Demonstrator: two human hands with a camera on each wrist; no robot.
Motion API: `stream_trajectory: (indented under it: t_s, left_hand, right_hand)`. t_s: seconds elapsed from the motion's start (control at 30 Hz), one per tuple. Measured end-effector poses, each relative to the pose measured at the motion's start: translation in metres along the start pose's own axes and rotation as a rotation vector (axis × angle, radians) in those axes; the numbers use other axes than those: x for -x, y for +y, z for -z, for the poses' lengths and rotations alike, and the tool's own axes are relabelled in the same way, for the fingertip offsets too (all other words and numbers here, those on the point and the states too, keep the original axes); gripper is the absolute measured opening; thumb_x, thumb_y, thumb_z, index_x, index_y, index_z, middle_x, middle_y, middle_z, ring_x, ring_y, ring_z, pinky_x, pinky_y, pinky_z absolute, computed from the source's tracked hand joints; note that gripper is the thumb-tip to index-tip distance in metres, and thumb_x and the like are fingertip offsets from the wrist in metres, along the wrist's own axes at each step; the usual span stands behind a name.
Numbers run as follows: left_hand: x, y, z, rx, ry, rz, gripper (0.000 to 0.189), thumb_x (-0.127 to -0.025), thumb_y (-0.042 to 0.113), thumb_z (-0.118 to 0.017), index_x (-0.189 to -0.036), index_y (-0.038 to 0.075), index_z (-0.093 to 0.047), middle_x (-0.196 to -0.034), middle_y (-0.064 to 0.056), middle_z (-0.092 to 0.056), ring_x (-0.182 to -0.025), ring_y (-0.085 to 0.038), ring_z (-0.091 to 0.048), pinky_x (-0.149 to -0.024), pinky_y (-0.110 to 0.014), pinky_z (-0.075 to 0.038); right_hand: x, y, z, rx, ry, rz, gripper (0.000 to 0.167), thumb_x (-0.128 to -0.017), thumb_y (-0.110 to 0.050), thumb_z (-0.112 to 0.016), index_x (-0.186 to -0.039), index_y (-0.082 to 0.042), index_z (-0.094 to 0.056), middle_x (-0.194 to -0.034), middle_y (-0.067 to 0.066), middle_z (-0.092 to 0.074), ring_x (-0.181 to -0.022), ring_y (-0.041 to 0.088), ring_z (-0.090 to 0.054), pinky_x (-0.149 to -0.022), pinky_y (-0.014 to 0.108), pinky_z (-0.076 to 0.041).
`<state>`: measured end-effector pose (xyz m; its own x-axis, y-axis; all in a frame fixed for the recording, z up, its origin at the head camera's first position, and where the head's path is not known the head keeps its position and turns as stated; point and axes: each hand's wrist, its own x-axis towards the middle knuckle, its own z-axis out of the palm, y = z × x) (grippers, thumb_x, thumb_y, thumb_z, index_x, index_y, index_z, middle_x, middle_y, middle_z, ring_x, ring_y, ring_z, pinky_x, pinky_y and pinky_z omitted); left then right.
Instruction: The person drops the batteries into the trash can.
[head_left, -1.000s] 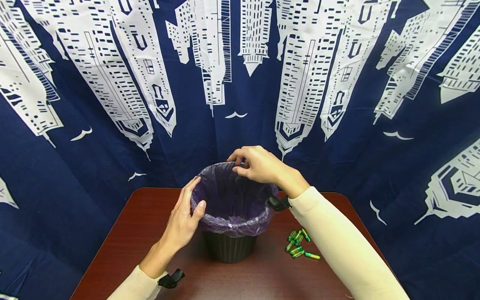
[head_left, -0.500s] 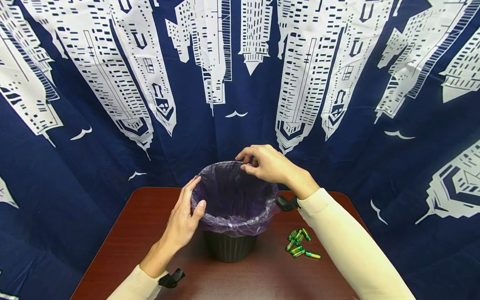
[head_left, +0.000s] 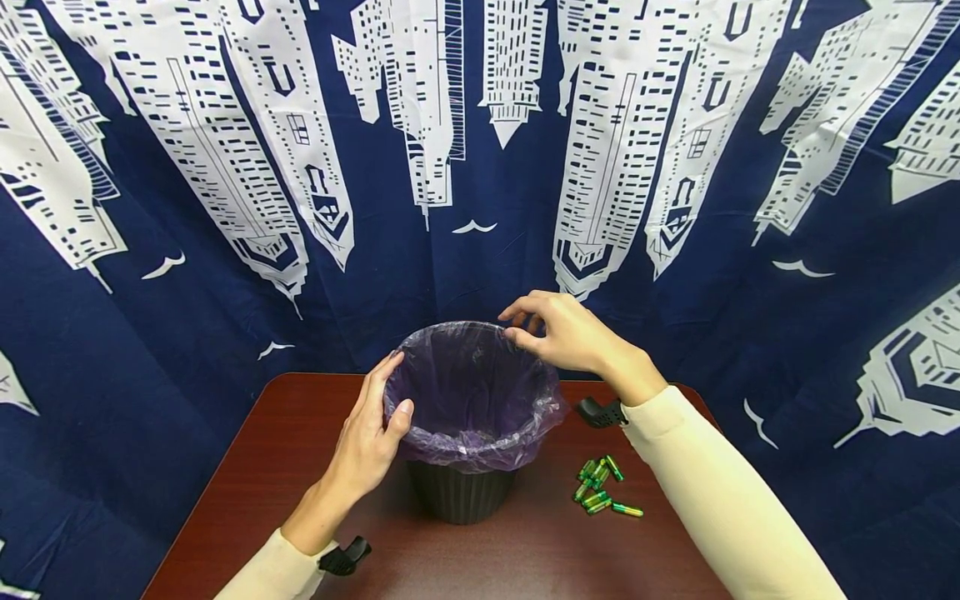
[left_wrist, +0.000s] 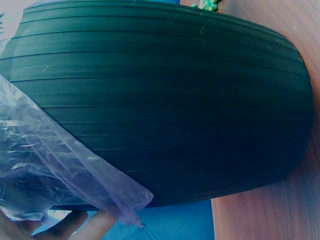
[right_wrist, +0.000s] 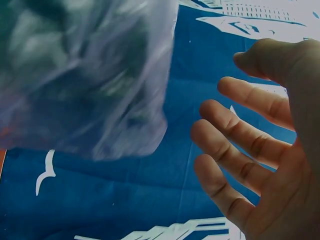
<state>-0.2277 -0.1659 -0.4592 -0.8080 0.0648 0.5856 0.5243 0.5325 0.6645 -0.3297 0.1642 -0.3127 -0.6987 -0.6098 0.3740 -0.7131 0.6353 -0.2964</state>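
A dark ribbed trash bin (head_left: 461, 496) stands on the table, lined with a thin purple trash bag (head_left: 480, 450) folded over its rim. My left hand (head_left: 369, 437) rests against the bin's left side, fingers fairly straight and thumb at the rim. In the left wrist view, the ribbed bin wall (left_wrist: 175, 100) fills most of the picture, and the bag's loose edge (left_wrist: 100, 175) hangs over it near the fingers. My right hand (head_left: 558, 329) is at the back right of the rim, fingers loosely bent. The right wrist view shows this hand (right_wrist: 250, 135) holding nothing, apart from the bag (right_wrist: 100, 85).
Several green and gold batteries (head_left: 598, 483) lie in a loose cluster on the reddish-brown wooden table (head_left: 300, 467), right of the bin. Behind the table hangs a navy cloth (head_left: 450, 275) printed with white buildings. A black strap device (head_left: 345, 557) sits on the left wrist.
My right hand has moved rightward along the back of the rim, away from the middle. My left hand stays at the bin's left side. The bin and batteries keep their places.
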Motion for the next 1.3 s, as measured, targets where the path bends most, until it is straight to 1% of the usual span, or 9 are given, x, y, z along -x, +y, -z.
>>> stream_trajectory:
  t_s: [0.2,0.3,0.43,0.63,0.7,0.9,1.1,1.2,1.3]
  left_hand:
    - [-0.001,0.0,0.0,-0.013,0.01,-0.019,0.072,-0.109,0.034,-0.064,-0.177,0.016,-0.047,-0.185,-0.015,-0.046,-0.164,-0.048,-0.056,-0.122,-0.078,-0.053]
    - [-0.001,0.0,0.0,-0.019,0.017,-0.024,0.071,-0.11,0.034,-0.063,-0.176,0.016,-0.048,-0.185,-0.016,-0.046,-0.163,-0.048,-0.057,-0.12,-0.079,-0.055]
    - [-0.001,0.002,0.0,-0.021,0.016,-0.027,0.071,-0.109,0.034,-0.063,-0.176,0.016,-0.048,-0.184,-0.016,-0.047,-0.163,-0.047,-0.057,-0.121,-0.078,-0.055]
    - [-0.002,0.001,-0.001,-0.02,0.014,-0.025,0.071,-0.11,0.035,-0.063,-0.177,0.017,-0.048,-0.185,-0.014,-0.046,-0.163,-0.046,-0.057,-0.12,-0.078,-0.055]
    - [-0.001,0.0,-0.001,-0.018,0.016,-0.022,0.071,-0.11,0.035,-0.063,-0.177,0.017,-0.048,-0.185,-0.013,-0.046,-0.164,-0.046,-0.057,-0.12,-0.078,-0.055]
    - [-0.001,-0.001,-0.001,-0.021,0.019,-0.022,0.071,-0.11,0.035,-0.063,-0.177,0.018,-0.048,-0.185,-0.013,-0.046,-0.163,-0.046,-0.057,-0.12,-0.078,-0.055]
    - [-0.001,0.001,0.0,-0.015,0.013,-0.014,0.071,-0.109,0.035,-0.062,-0.177,0.019,-0.047,-0.185,-0.013,-0.046,-0.164,-0.046,-0.057,-0.121,-0.078,-0.054]
    - [0.0,0.001,0.0,-0.017,0.011,-0.01,0.071,-0.11,0.036,-0.062,-0.177,0.02,-0.047,-0.186,-0.012,-0.045,-0.164,-0.046,-0.057,-0.121,-0.079,-0.054]
    - [0.0,0.0,0.0,-0.019,0.012,-0.011,0.071,-0.109,0.035,-0.062,-0.177,0.019,-0.047,-0.186,-0.012,-0.045,-0.164,-0.046,-0.057,-0.121,-0.078,-0.054]
  right_hand:
    - [0.012,0.015,0.002,-0.001,0.045,-0.036,0.025,-0.108,-0.021,-0.082,-0.132,-0.014,-0.086,-0.123,0.009,-0.084,-0.1,0.026,-0.079,-0.085,0.042,-0.063]
    - [0.017,0.024,0.002,-0.005,0.068,-0.066,0.025,-0.108,-0.02,-0.082,-0.132,-0.013,-0.086,-0.124,0.009,-0.084,-0.1,0.025,-0.079,-0.086,0.043,-0.063]
    - [0.026,0.037,0.002,-0.019,0.096,-0.109,0.025,-0.108,-0.018,-0.082,-0.132,-0.012,-0.086,-0.123,0.01,-0.084,-0.099,0.025,-0.079,-0.087,0.046,-0.063]
    - [0.042,0.059,-0.002,-0.017,0.115,-0.162,0.025,-0.109,-0.018,-0.081,-0.134,-0.012,-0.085,-0.123,0.013,-0.082,-0.101,0.028,-0.078,-0.085,0.041,-0.06]
    - [0.047,0.065,-0.003,-0.015,0.118,-0.174,0.026,-0.109,-0.018,-0.081,-0.134,-0.012,-0.085,-0.124,0.014,-0.081,-0.102,0.03,-0.078,-0.084,0.04,-0.06]
    - [0.062,0.081,-0.01,-0.016,0.111,-0.212,0.029,-0.11,-0.02,-0.082,-0.138,-0.012,-0.084,-0.126,0.014,-0.08,-0.102,0.028,-0.079,-0.083,0.038,-0.058]
    - [0.079,0.098,-0.022,-0.016,0.101,-0.253,0.034,-0.11,-0.022,-0.082,-0.142,-0.011,-0.082,-0.127,0.015,-0.079,-0.102,0.028,-0.079,-0.083,0.037,-0.06]
    - [0.088,0.107,-0.029,-0.021,0.094,-0.281,0.036,-0.11,-0.024,-0.082,-0.143,-0.01,-0.081,-0.129,0.016,-0.078,-0.103,0.029,-0.079,-0.087,0.042,-0.062]
    - [0.096,0.115,-0.035,-0.031,0.081,-0.318,0.038,-0.11,-0.025,-0.082,-0.144,-0.01,-0.08,-0.132,0.018,-0.077,-0.106,0.032,-0.079,-0.093,0.049,-0.063]
